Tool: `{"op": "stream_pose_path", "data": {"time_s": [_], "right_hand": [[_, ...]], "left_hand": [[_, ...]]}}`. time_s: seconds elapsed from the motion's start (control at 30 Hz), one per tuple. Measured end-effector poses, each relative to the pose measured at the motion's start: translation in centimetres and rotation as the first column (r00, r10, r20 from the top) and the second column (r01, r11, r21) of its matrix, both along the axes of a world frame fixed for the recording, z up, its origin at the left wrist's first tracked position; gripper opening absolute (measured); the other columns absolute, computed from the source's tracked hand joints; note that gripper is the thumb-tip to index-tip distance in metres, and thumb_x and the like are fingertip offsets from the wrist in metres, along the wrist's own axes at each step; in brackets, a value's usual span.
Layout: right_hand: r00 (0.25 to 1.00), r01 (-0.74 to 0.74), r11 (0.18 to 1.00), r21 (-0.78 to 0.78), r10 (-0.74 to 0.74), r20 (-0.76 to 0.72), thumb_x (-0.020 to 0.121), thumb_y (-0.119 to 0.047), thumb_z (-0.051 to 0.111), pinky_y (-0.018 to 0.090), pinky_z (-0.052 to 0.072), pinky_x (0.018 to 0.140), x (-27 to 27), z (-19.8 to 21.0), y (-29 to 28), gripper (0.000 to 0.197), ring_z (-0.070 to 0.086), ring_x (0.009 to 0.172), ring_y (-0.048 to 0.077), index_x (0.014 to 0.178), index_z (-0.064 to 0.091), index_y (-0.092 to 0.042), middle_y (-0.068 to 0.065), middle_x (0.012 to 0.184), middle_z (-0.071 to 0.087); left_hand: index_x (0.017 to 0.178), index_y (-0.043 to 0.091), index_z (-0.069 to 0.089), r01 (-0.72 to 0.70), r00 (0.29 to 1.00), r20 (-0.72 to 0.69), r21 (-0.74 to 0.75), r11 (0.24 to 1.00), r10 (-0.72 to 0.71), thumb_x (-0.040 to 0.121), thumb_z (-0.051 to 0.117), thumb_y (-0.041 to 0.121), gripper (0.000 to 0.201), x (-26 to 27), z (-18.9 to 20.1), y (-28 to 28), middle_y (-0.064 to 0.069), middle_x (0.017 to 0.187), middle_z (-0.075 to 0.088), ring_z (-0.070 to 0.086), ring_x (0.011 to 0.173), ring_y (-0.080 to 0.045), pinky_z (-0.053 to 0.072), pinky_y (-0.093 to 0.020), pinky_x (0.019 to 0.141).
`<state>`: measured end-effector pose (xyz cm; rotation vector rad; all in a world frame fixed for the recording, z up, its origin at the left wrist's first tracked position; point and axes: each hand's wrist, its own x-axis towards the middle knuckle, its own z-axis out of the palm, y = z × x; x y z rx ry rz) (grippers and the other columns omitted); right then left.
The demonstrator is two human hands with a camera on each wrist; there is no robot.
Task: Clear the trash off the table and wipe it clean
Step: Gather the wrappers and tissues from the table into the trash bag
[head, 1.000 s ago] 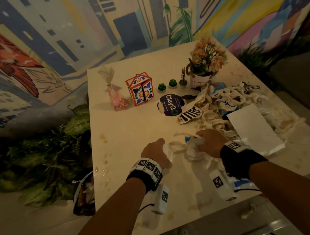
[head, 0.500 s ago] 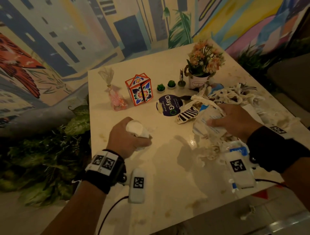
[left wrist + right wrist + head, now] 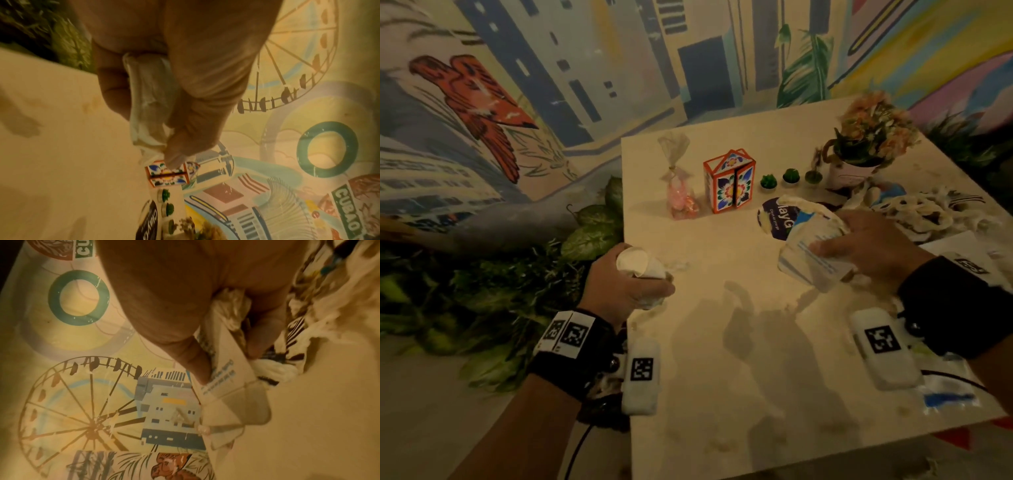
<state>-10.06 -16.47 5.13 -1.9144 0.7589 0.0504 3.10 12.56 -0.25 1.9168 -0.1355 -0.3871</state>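
While gripping: left hand (image 3: 619, 284) wad (image 3: 640, 265) | right hand (image 3: 866, 246) wrapper (image 3: 808, 253)

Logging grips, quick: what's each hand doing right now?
Left hand: grips a crumpled white tissue wad.
Right hand: grips a white-and-blue plastic wrapper.

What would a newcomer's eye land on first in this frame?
Probably the two hands over the table: the left hand grips a white tissue wad near the left edge, and the right hand grips a white-and-blue wrapper. Next, the colourful floral box at the back and the heap of shredded paper trash at the right.
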Motion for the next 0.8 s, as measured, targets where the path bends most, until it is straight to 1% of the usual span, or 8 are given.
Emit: {"op": "stream_pose_path", "data": {"time_s": [0.07, 0.13, 0.23, 0.4, 0.53, 0.63, 0.7, 0.8], "right_hand": [[1.0, -0.019, 0.999, 0.036, 0.019, 0.003, 0.079, -0.012, 0.072, 0.033, 0.052, 0.055, 1.7, -0.4, 2.7, 0.031, 0.067, 0.078, 0.025, 0.108, 0.061, -0.016, 0.007, 0.093, 0.069], [0.998, -0.059, 0.998, 0.034, 0.059, 0.011, 0.078, -0.012, 0.073, 0.035, 0.051, 0.053, 3.5, -1.1, 6.2, 0.034, 0.068, 0.078, 0.029, 0.109, 0.061, -0.014, 0.008, 0.094, 0.069], [0.993, -0.114, 0.993, 0.039, 0.112, 0.041, 0.077, -0.011, 0.073, 0.042, 0.055, 0.058, 6.2, -2.0, 12.2, 0.023, 0.068, 0.079, 0.032, 0.096, 0.063, -0.017, 0.008, 0.091, 0.07], [0.982, -0.183, 0.978, 0.102, 0.176, 0.073, 0.075, -0.007, 0.073, 0.035, 0.05, 0.052, 10.8, -3.7, 22.5, 0.02, 0.065, 0.067, 0.029, 0.093, 0.064, -0.012, 0.012, 0.083, 0.068], [0.981, -0.192, 0.971, 0.146, 0.184, 0.065, 0.074, -0.01, 0.075, 0.046, 0.055, 0.071, 14.1, -5.8, 29.6, 0.019, 0.067, 0.08, 0.029, 0.09, 0.066, -0.016, 0.01, 0.09, 0.07], [0.988, -0.155, 0.956, 0.249, 0.146, 0.053, 0.076, -0.009, 0.073, 0.037, 0.052, 0.076, 15.7, -7.8, 33.6, 0.017, 0.064, 0.083, 0.024, 0.082, 0.064, -0.021, 0.006, 0.09, 0.068], [0.993, -0.117, 0.941, 0.317, 0.109, 0.043, 0.076, -0.009, 0.073, 0.036, 0.05, 0.074, 16.7, -9.6, 35.7, 0.015, 0.063, 0.084, 0.025, 0.083, 0.063, -0.017, 0.01, 0.092, 0.067], [1.0, 0.011, 0.879, 0.477, -0.018, 0.009, 0.076, -0.003, 0.071, 0.04, 0.051, 0.076, 18.3, -13.4, 37.9, 0.015, 0.063, 0.088, 0.03, 0.087, 0.063, -0.01, 0.013, 0.095, 0.067]], "left_hand": [[0.08, 0.028, 0.062, -0.039, 0.999, -0.015, -0.006, 0.999, 0.039, 0.036, 0.095, 0.02, 0.056, 1.2, -0.3, 3.0, -0.005, 0.088, 0.069, 0.065, 0.089, -0.031, 0.057, -0.05, 0.075], [0.085, 0.03, 0.056, -0.038, 0.999, -0.003, 0.009, 0.999, 0.038, 0.052, 0.092, 0.008, 0.053, 2.7, -1.1, 6.4, 0.007, 0.09, 0.061, 0.058, 0.09, -0.022, 0.052, -0.036, 0.07], [0.084, 0.029, 0.054, -0.02, 1.0, -0.003, 0.059, 0.998, 0.021, 0.057, 0.089, 0.007, 0.049, 5.3, -3.0, 11.7, 0.012, 0.088, 0.056, 0.054, 0.081, -0.009, 0.044, -0.023, 0.061], [0.096, 0.019, 0.054, 0.029, 0.995, -0.095, 0.16, 0.987, -0.014, 0.06, 0.088, 0.01, 0.05, 9.2, -6.9, 19.1, 0.011, 0.087, 0.053, 0.052, 0.086, -0.017, 0.043, -0.034, 0.073], [0.106, 0.016, 0.055, 0.079, 0.987, -0.152, 0.241, 0.967, -0.043, 0.059, 0.09, 0.015, 0.059, 11.9, -10.2, 23.8, -0.002, 0.099, 0.056, 0.051, 0.097, -0.024, 0.045, -0.036, 0.075], [0.101, 0.017, 0.053, 0.111, 0.976, -0.213, 0.29, 0.951, -0.049, 0.056, 0.091, 0.017, 0.058, 13.3, -13.4, 26.4, -0.003, 0.097, 0.056, 0.053, 0.096, -0.026, 0.046, -0.038, 0.077], [0.099, 0.016, 0.055, 0.132, 0.961, -0.274, 0.334, 0.933, -0.038, 0.049, 0.093, 0.027, 0.064, 13.5, -15.8, 27.2, 0.0, 0.092, 0.057, 0.055, 0.091, -0.026, 0.048, -0.039, 0.075], [0.108, 0.016, 0.063, 0.21, 0.937, -0.344, 0.429, 0.879, -0.057, 0.04, 0.083, 0.053, 0.081, 13.5, -19.3, 27.6, -0.006, 0.105, 0.066, 0.061, 0.099, -0.029, 0.052, -0.044, 0.084]]}}
